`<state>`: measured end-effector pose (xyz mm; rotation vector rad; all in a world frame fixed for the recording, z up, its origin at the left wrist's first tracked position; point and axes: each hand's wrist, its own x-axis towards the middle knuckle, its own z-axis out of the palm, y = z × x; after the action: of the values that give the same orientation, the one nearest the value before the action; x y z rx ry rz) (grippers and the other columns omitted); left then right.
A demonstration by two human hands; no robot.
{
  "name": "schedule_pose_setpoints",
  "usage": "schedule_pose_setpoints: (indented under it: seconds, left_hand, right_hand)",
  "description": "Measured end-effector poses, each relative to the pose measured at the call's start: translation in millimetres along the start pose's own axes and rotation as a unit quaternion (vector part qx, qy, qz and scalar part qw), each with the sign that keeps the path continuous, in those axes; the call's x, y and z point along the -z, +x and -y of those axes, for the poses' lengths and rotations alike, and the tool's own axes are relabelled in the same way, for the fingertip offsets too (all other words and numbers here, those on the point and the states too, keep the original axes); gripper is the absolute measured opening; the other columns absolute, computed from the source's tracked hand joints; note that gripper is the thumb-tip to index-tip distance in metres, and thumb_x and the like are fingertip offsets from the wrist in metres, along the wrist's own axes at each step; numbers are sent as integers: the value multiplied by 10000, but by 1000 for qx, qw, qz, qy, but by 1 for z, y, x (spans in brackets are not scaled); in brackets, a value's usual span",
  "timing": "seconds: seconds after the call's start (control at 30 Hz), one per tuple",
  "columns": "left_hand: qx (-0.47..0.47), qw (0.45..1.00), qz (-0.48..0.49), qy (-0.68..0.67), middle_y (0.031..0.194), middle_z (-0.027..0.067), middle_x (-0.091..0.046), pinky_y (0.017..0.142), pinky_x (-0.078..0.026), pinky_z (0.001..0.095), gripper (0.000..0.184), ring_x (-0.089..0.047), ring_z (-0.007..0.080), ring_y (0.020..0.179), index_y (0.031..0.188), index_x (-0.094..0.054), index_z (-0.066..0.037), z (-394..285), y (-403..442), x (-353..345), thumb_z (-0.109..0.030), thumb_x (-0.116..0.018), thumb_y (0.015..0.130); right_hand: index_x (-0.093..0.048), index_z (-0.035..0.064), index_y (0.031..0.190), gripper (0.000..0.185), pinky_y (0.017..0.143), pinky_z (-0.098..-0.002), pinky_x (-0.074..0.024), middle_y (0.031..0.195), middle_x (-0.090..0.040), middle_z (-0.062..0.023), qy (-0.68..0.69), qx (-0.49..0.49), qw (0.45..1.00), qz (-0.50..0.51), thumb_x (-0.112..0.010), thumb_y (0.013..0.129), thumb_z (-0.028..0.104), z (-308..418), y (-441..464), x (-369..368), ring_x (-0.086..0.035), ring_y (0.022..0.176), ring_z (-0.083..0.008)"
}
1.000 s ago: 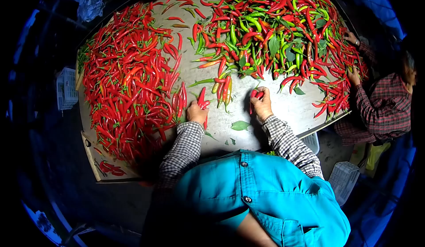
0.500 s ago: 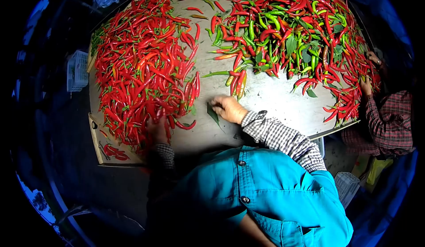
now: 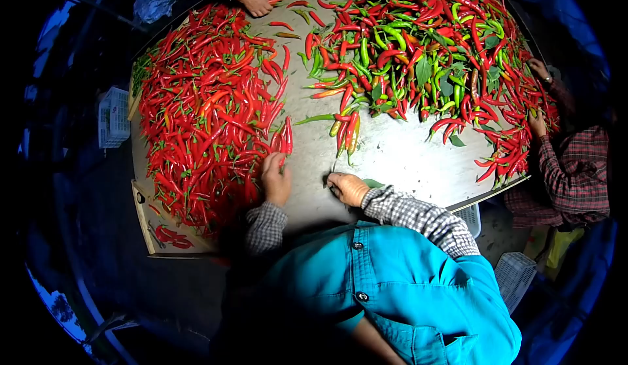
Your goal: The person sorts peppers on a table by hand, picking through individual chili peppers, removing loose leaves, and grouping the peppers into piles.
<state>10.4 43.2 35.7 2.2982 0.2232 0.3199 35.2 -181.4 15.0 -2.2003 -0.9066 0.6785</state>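
red peppers (image 3: 203, 106) lie at left hand (image 3: 276, 180), right hand (image 3: 349, 189) over tabletop (image 3: 409, 159), both grips unclear.

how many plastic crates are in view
3: a crate left of the table, another partly hidden by its near right edge, a third at lower right. More may be hidden.

Left hand (image 3: 277, 182) points forward, the curled right hand (image 3: 348, 189) turned inward

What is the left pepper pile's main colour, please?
The left pepper pile is mainly red, head view.
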Motion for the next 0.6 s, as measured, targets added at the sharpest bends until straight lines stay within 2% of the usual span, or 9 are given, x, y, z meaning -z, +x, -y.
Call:
schedule_pose_setpoints:
  seconds: [0.03,0.1,0.3,0.37,0.4,0.47,0.5,0.53,0.6]
  left_hand:
    - [25,997,42,-58,1057,183,-533,868,-411,369,367,-506,339,1006,1064,-512,6,-4,8,-15,33,-549,699]
    - [-36,996,78,-33,1094,191,-522,889,-401,375,380,-486,360,1039,1080,-500,10,-8,31,-42,24,-556,705]
    - [-16,986,157,58,1209,193,-448,949,-359,394,470,-431,359,1109,1177,-442,-17,-25,84,-94,-34,-580,728]
    - [37,975,189,109,1235,176,-430,975,-326,406,509,-392,349,1142,1204,-434,-42,-36,94,-100,-134,-623,741]
    - [45,967,197,156,1193,158,-449,959,-312,429,525,-391,329,1122,1189,-450,-59,-43,98,-103,-249,-638,738]
    - [29,965,185,183,1155,151,-458,941,-313,432,521,-398,320,1099,1175,-459,-61,-54,101,-107,-279,-634,735]
    - [16,963,169,210,1116,145,-468,923,-314,436,519,-406,311,1076,1162,-467,-63,-58,102,-107,-308,-630,733]
    - [-52,974,109,191,1042,137,-475,888,-324,428,514,-417,301,1033,1134,-485,-61,-55,102,-110,-334,-629,723]
    - [-84,972,135,172,1044,137,-471,890,-319,431,510,-414,304,1033,1129,-489,-55,-61,101,-113,-326,-630,720]
  right_hand:
    - [-550,52,915,221,720,-400,-467,854,-589,-173,86,4,995,-43,-575,696,24,4,-9,7,-573,832,-348]
    - [-546,56,890,199,719,-373,-466,823,-591,-155,161,-18,987,-21,-594,700,26,2,-27,14,-573,802,-339]
    - [-545,57,870,175,692,-343,-472,815,-595,-140,203,-77,974,-71,-604,709,23,5,-55,6,-587,780,-303]
    - [-556,78,981,259,722,-338,-478,867,-601,-149,214,46,975,-48,-630,733,62,-1,-54,-3,-589,813,-309]
    - [-561,82,998,268,729,-336,-479,873,-603,-151,159,76,983,-47,-634,741,80,0,-53,-1,-590,822,-308]
    - [-565,86,1015,277,736,-335,-480,878,-606,-153,106,104,988,-47,-638,748,98,-1,-51,3,-592,832,-308]
    - [-567,79,1008,266,736,-337,-481,877,-607,-154,125,44,990,-43,-637,753,108,-3,-50,7,-593,836,-307]
    - [-569,72,1001,257,736,-339,-481,875,-609,-154,143,-16,989,-38,-635,758,119,-6,-50,10,-593,840,-306]
    - [-566,43,961,216,701,-330,-478,826,-612,-139,188,-85,977,-56,-626,757,84,-12,-48,16,-595,783,-280]
